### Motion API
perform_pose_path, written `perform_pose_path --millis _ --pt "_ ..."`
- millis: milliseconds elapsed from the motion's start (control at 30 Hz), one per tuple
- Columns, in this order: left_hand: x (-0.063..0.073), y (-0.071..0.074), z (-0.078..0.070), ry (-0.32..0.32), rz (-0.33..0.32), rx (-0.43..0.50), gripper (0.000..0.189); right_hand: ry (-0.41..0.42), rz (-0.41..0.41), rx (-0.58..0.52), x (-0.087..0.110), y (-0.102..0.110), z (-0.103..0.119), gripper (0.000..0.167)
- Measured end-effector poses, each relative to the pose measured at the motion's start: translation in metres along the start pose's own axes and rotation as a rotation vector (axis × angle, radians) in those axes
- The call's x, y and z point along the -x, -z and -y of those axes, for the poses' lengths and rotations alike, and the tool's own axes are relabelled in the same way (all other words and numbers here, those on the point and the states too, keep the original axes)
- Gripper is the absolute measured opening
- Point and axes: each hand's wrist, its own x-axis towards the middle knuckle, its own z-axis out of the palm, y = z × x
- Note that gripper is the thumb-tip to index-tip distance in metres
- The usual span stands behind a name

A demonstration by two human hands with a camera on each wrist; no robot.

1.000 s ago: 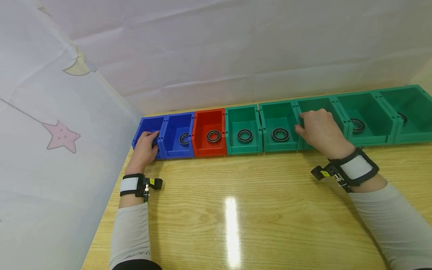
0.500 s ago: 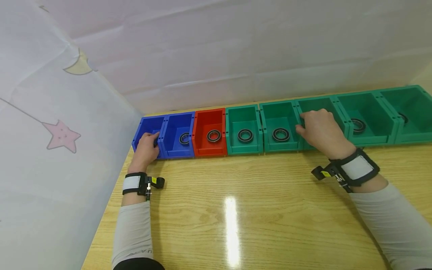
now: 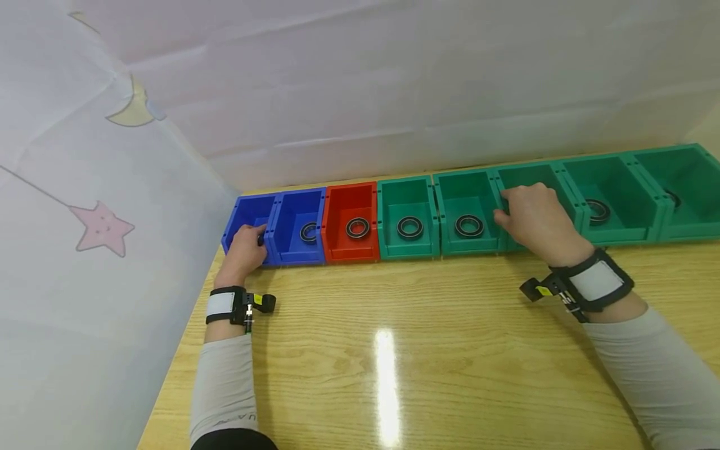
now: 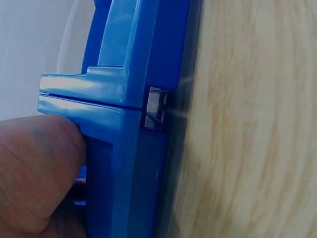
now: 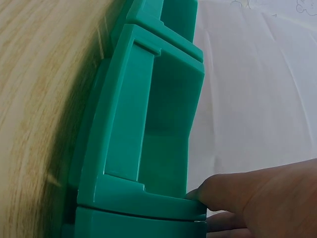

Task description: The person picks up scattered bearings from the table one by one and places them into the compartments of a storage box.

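At the far left, my left hand (image 3: pixel 244 250) reaches into the end blue bin (image 3: pixel 253 209). It pinches a dark piece that looks like a ball bearing (image 3: pixel 260 239), mostly hidden by the hand. The left wrist view shows the thumb (image 4: pixel 39 163) beside the bin's front wall (image 4: pixel 106 116). Over the third green bin (image 3: pixel 529 172), my right hand (image 3: pixel 537 219) grips the wall shared with its left neighbour. In the right wrist view its thumb (image 5: pixel 213 191) lies across the rim (image 5: pixel 173 206), other fingers on the far side, partly hidden.
Ball bearings lie in the second blue bin (image 3: pixel 295 206), the red bin (image 3: pixel 351 203) and several green bins, such as the first green bin (image 3: pixel 407 197). The row stands against a white cloth wall (image 3: pixel 360 94). Wooden table (image 3: pixel 337 350) extends in front.
My left hand has shifted slightly right and down within the end blue bin, and its forearm follows. The right hand stays in place.
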Motion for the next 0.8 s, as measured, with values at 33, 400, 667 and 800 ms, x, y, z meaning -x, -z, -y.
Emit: perform_pose_path --millis 33,400,667,800 --pt "-0.0002 -0.0001 0.0000 0.005 0.007 0.000 0.052 -0.002 0.003 -0.003 0.0000 -0.0001 -0.0002 0.041" --pt "-0.0008 0.0000 -0.0036 0.064 0.041 0.000 0.057 0.001 0.001 -0.020 0.0016 -0.0009 -0.0009 0.040" --pt "-0.0032 0.0015 -0.0046 0.097 0.071 0.017 0.059 -0.008 -0.003 -0.031 0.0016 0.0003 -0.0006 0.040" --pt "-0.0041 0.0015 -0.0051 0.106 0.062 0.025 0.059 -0.011 0.006 -0.023 0.0008 0.0013 -0.0001 0.040"
